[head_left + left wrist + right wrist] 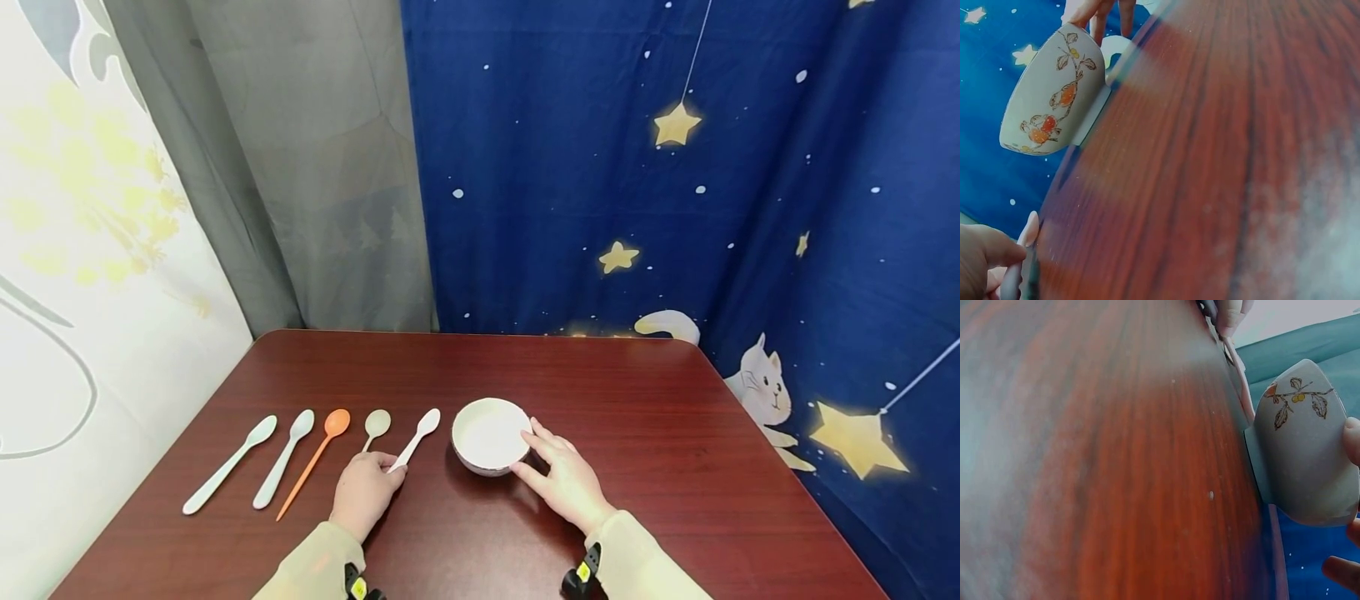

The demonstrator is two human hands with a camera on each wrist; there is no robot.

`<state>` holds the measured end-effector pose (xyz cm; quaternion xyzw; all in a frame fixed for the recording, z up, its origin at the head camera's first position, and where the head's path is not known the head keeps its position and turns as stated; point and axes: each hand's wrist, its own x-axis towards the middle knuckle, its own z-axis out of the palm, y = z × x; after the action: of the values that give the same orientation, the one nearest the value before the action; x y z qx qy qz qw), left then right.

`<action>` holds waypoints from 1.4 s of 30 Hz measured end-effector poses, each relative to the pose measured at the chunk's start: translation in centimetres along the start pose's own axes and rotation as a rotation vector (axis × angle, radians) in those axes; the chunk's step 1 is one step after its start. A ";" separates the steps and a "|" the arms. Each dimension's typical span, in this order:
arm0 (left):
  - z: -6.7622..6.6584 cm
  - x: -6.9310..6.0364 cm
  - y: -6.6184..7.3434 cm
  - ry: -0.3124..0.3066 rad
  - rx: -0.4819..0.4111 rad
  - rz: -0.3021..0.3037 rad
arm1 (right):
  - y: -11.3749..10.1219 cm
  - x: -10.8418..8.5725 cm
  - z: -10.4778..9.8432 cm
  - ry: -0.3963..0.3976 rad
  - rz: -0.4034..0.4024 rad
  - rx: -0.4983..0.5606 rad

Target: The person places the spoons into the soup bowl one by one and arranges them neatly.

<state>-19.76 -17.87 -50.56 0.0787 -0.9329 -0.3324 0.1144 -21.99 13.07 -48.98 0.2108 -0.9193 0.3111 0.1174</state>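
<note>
A pale, whitish-pink spoon has its handle pinched between the thumb and fingers of my left hand; its bowl end points away from me. The left wrist view also shows that spoon at the fingertips. Right of it stands a white bowl, upright on the table. Orange fruit and brown leaves decorate the bowl's outside. My right hand rests its spread thumb and fingertips against the bowl's right side. A cream spoon lies just beyond the left hand, its handle partly hidden.
Farther left, an orange spoon, a pale bluish spoon and a pale green spoon lie in a row on the dark red-brown table. A blue starry curtain and a grey one hang behind the far edge.
</note>
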 end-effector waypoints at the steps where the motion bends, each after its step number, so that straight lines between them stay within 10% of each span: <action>1: -0.1 0.0 0.1 0.000 0.002 -0.001 | 0.0 0.0 0.0 0.001 -0.001 -0.002; 18: -0.6 0.2 0.4 -0.056 -0.112 -0.040 | 0.2 0.1 0.1 0.016 -0.028 0.006; 31: -0.9 0.5 0.7 -0.024 -0.704 -0.268 | 0.2 0.0 0.1 0.010 -0.025 0.003; 42: -0.8 1.4 1.6 0.097 -1.000 -0.351 | 0.3 0.1 0.1 0.024 -0.042 0.001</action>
<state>-20.99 -17.39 -48.73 0.1846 -0.6270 -0.7467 0.1239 -22.23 13.16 -49.21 0.2262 -0.9130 0.3117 0.1347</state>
